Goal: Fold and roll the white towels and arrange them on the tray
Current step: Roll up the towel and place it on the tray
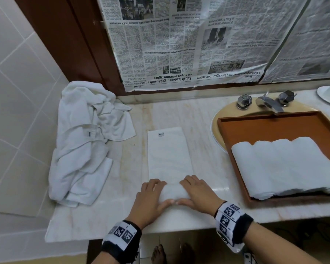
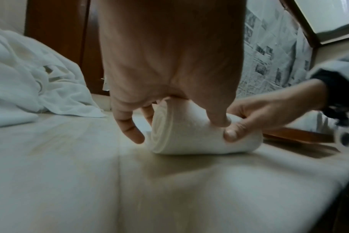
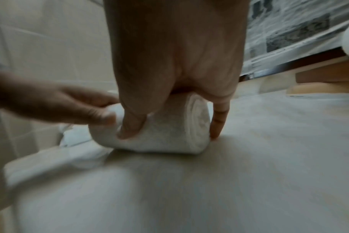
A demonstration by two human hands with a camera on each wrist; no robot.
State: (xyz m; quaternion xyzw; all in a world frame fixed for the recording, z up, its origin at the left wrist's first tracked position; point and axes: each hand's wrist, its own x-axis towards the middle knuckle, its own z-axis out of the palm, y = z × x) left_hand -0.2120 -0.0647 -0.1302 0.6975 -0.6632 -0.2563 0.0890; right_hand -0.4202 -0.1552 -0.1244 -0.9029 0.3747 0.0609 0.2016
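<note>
Pale tiled wall (image 1: 17, 77), newspaper-covered mirror (image 1: 179, 44), marble counter (image 1: 204, 119), chrome tap (image 1: 267, 103)

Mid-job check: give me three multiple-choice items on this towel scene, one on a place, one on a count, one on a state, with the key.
1. Where does the crumpled towel pile lie?
A. on the counter, left of the towel being rolled
B. in the tray
C. in the sink

2. How many rolled towels are in the brown tray?
A. one
B. four
C. seven

3. What state is the towel on the counter in?
A. fully rolled
B. partly rolled, far end flat
C. crumpled

Key: 1 A, the head view shows the pile by the tiled wall, left of the strip. 2 B, four rolls lie side by side. 3 B, the left hand and right hand grip a roll at the near end while the labelled end lies flat.
</note>
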